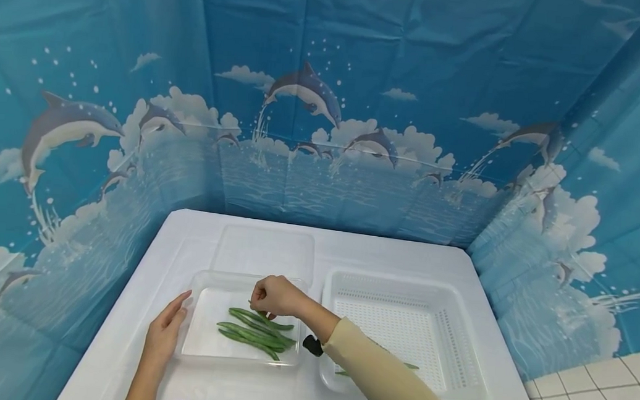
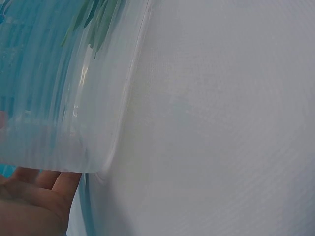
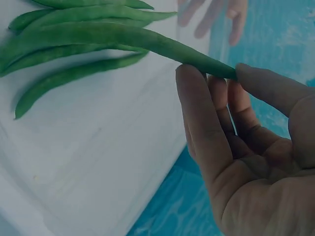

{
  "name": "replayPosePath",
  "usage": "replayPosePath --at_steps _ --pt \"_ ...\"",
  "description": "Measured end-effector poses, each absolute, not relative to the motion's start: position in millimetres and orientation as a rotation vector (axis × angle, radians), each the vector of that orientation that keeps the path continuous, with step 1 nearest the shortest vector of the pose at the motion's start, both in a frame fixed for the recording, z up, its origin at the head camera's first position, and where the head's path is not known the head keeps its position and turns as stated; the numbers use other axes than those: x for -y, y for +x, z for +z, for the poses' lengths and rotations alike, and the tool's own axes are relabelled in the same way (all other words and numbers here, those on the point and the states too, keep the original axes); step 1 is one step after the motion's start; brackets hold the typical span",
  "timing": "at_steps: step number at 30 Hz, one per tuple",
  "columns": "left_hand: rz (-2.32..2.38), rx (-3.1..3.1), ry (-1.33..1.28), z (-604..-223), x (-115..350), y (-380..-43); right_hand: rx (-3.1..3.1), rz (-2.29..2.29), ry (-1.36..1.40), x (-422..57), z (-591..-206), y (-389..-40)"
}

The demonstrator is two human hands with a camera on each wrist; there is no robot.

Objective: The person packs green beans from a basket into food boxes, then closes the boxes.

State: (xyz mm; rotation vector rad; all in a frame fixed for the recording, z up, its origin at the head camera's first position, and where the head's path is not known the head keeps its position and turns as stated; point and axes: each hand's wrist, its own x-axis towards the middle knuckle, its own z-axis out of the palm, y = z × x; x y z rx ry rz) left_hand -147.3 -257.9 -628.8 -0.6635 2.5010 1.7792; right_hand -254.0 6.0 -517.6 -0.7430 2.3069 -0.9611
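Observation:
My right hand pinches one end of a green bean between thumb and fingertips, above a clear plastic container. Several other green beans lie in a loose bunch in the right half of that container. In the right wrist view, the held bean's far part overlaps the bunch. My left hand is at the container's left side, its fingers extended along the wall. The left wrist view shows those fingers close against the container's corner; exact contact cannot be told.
A white perforated basket stands to the right, with a few green beans partly hidden under my right sleeve. A flat clear lid lies behind the container. Dolphin-print curtains surround the white table.

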Motion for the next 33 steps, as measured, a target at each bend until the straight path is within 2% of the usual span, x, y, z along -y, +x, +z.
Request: replayPosePath --at_steps 13,20,26,33 --pt "1.781 -2.511 -0.671 -632 257 -148 -2.460 -0.561 -0.755 28 -546 -248" --pt "1.786 -2.494 -0.680 -631 256 -148 -2.463 -0.525 -0.759 30 -556 -244" --pt "1.796 -2.489 -0.681 -631 256 -147 -2.427 -0.630 -0.726 20 -548 -242" --pt "1.778 -2.508 -0.673 -629 258 -147 -2.274 -1.002 -0.645 -16 -524 -256"
